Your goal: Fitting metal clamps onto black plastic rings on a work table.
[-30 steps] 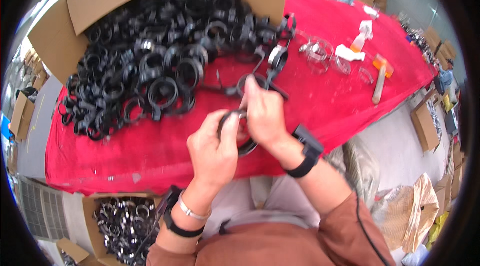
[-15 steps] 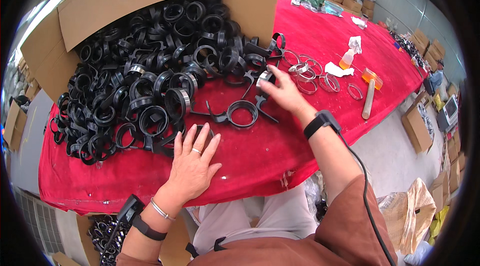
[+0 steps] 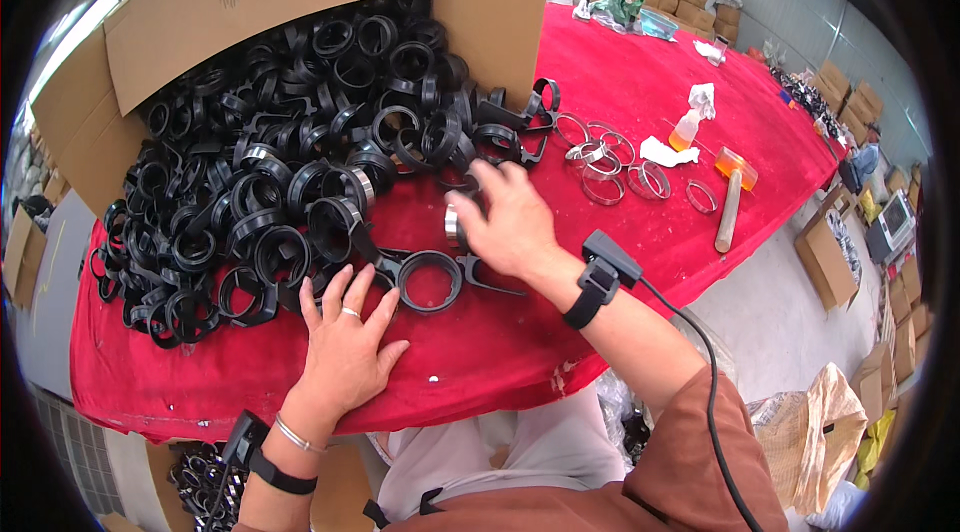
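My right hand (image 3: 515,222) grips a black plastic ring bracket with a shiny metal band (image 3: 453,227), thumb and fingers at its upper side; part of it hides behind the hand. Just left of it, a plain black ring bracket (image 3: 430,282) lies on the red cloth (image 3: 480,357). My left hand (image 3: 345,352) rests at the near edge of the pile with its fingers spread, the fingertips over black rings. A large heap of black ring brackets (image 3: 285,197) spreads across the table's left side, a few with metal bands.
Behind the heap stands an open cardboard box (image 3: 270,2). To the right lie several loose metal band rings (image 3: 603,187), a hammer with an orange head (image 3: 735,172), a small bottle of orange liquid (image 3: 685,130) and crumpled white tissue (image 3: 668,152). Below the table is a box of parts (image 3: 205,477).
My right hand has moved left and nearer, bringing the banded ring bracket with it. The plain ring beside it has shifted left and nearer too. My left hand has moved slightly left.
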`<action>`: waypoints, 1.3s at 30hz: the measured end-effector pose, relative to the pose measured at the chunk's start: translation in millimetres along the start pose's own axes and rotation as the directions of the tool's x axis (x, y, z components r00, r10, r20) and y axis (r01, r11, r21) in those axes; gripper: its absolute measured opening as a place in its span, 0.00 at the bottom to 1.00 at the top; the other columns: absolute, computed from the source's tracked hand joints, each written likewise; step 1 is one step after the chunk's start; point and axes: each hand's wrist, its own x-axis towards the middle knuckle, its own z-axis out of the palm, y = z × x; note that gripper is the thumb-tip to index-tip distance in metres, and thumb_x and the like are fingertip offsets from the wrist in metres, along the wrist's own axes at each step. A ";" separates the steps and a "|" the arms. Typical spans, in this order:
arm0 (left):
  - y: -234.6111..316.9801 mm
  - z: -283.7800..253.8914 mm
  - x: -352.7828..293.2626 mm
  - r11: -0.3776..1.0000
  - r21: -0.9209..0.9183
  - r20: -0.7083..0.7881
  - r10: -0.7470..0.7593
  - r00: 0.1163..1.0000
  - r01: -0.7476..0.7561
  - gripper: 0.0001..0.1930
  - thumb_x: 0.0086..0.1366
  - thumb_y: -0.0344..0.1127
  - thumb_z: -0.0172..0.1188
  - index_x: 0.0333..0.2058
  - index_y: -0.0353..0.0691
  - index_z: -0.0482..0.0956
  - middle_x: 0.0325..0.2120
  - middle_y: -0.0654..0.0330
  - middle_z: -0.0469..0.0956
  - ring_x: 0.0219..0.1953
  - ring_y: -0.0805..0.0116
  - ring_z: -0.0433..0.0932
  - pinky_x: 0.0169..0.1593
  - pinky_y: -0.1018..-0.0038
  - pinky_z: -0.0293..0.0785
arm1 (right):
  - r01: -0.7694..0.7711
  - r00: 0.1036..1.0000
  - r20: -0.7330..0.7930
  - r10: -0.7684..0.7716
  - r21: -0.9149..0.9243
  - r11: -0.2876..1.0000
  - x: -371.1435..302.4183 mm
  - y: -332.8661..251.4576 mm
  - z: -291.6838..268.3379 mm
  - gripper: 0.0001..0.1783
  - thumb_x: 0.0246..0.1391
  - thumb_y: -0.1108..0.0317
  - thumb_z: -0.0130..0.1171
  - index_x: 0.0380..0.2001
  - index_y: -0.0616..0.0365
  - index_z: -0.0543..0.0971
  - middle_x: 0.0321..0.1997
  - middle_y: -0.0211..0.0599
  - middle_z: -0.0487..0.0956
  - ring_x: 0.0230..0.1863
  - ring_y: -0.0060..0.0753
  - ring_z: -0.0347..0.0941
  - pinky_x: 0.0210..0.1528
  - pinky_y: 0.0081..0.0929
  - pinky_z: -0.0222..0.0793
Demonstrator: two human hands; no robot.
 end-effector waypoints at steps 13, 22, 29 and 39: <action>107.5 33.5 72.8 0.239 -0.919 0.294 -0.119 0.948 0.315 0.28 0.66 0.36 0.54 0.59 0.26 0.59 0.50 0.48 0.71 0.52 0.60 0.72 0.52 0.70 0.71 | -0.061 0.988 0.149 0.039 0.150 0.987 105.8 32.9 -4.4 0.18 0.44 0.62 0.63 0.36 0.64 0.81 0.37 0.54 0.80 0.43 0.51 0.76 0.49 0.38 0.70; 82.1 30.1 83.3 -0.526 -0.724 0.599 -0.158 0.785 0.447 0.36 0.69 0.59 0.41 0.58 0.27 0.60 0.51 0.43 0.70 0.50 0.52 0.74 0.53 0.62 0.72 | -0.081 0.996 0.028 0.090 0.744 0.663 6.7 42.8 -98.6 0.15 0.57 0.72 0.53 0.47 0.67 0.74 0.36 0.34 0.80 0.36 0.21 0.74 0.40 0.24 0.71; 108.7 3.6 62.6 -0.704 -0.507 0.528 0.201 0.825 0.497 0.33 0.71 0.59 0.29 0.55 0.35 0.64 0.48 0.49 0.73 0.48 0.50 0.75 0.51 0.53 0.74 | -0.161 0.955 0.291 -0.065 0.687 0.709 -87.9 47.1 -97.6 0.16 0.59 0.65 0.56 0.48 0.61 0.76 0.37 0.35 0.78 0.38 0.27 0.75 0.43 0.25 0.70; 119.8 8.4 51.9 -0.671 -0.656 0.557 -0.123 0.821 0.345 0.14 0.70 0.35 0.45 0.48 0.31 0.66 0.35 0.48 0.76 0.37 0.55 0.79 0.44 0.58 0.78 | -0.027 0.960 0.253 -0.122 0.517 0.856 -68.9 55.0 -105.4 0.10 0.53 0.67 0.56 0.36 0.61 0.79 0.33 0.46 0.80 0.36 0.41 0.78 0.41 0.32 0.73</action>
